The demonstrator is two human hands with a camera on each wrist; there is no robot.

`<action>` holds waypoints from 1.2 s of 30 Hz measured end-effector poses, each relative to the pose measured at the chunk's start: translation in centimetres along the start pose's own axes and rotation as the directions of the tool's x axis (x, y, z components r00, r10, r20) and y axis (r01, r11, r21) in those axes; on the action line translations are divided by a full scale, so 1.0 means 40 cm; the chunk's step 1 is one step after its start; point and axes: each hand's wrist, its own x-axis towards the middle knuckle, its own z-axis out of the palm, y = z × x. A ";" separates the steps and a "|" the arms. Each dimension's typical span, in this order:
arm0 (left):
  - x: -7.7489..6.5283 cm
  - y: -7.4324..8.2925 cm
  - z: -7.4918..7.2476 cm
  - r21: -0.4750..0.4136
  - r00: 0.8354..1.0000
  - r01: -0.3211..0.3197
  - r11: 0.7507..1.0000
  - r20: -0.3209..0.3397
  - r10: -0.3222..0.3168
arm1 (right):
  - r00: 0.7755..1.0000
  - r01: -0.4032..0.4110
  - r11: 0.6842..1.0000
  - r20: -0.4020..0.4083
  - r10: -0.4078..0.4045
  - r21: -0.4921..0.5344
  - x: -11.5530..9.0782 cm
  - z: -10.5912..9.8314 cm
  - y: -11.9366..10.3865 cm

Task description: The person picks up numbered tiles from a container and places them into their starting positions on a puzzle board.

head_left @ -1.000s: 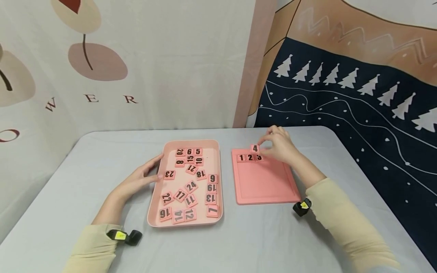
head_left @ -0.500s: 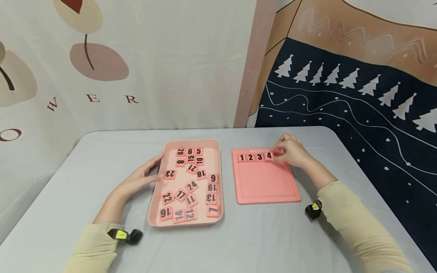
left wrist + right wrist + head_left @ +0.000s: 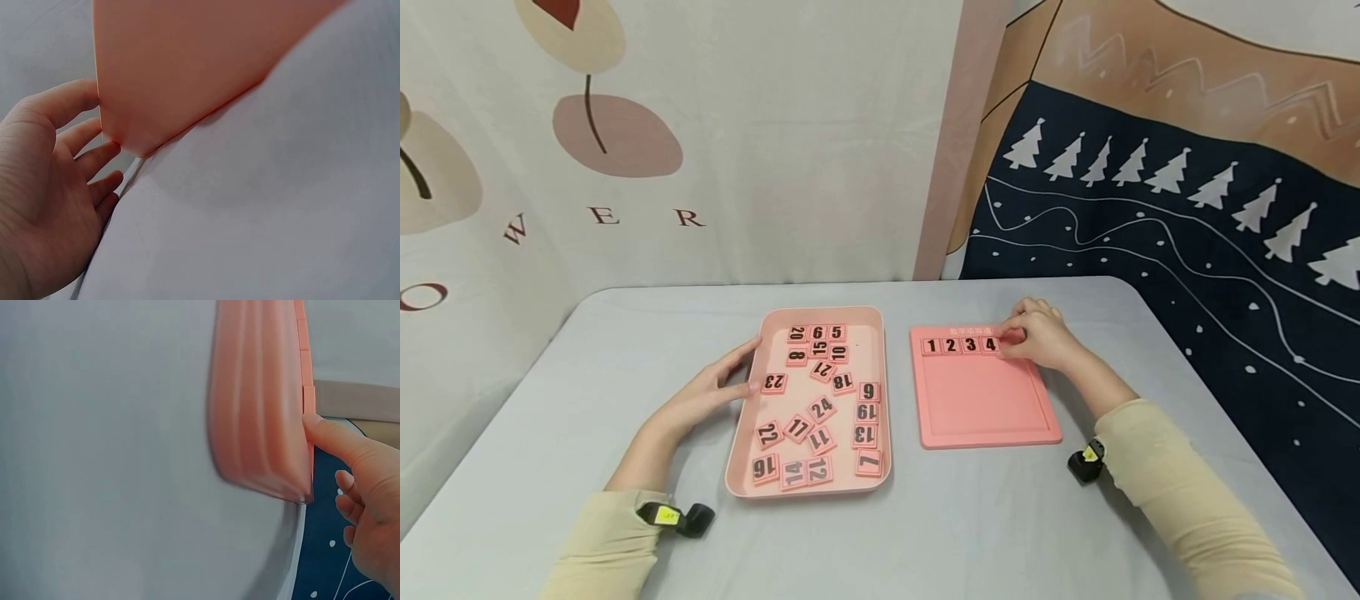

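Observation:
My right hand is at the far right of the pink square board, thumb and index finger pinching the right edge of the number 4 tile. This tile lies in line after the number 1, 2 and 3 tiles along the board's top row. In the right wrist view, the thumb is at the tile edge, and the other fingers are curled. My left hand touches the left side of the pale pink tray, fingers loosely extended. The left wrist view shows its fingertips along the tray's wall.
Several loose number tiles lie in the tray at various angles, such as 24 and 7. Tray and board stand apart on a table with a light grey cloth. Printed curtains hang behind the table.
My right hand brought the number 4 tile from above the 3 down to the right end of the row, then stayed nearly still. My left hand has not moved.

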 end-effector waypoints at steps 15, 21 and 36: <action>-0.002 -0.004 0.002 0.008 1.000 0.004 1.000 -0.006 -0.004 | 1.000 -0.008 0.997 -0.022 0.006 -0.081 -0.001 0.002 -0.022; -0.002 -0.004 0.003 0.012 1.000 0.002 1.000 -0.009 -0.002 | 1.000 -0.008 0.994 -0.031 0.004 -0.109 0.000 0.004 -0.026; -0.003 0.003 0.002 0.032 1.000 0.005 0.999 -0.007 -0.005 | 0.988 0.119 0.992 -0.104 -0.115 0.033 0.065 0.000 -0.186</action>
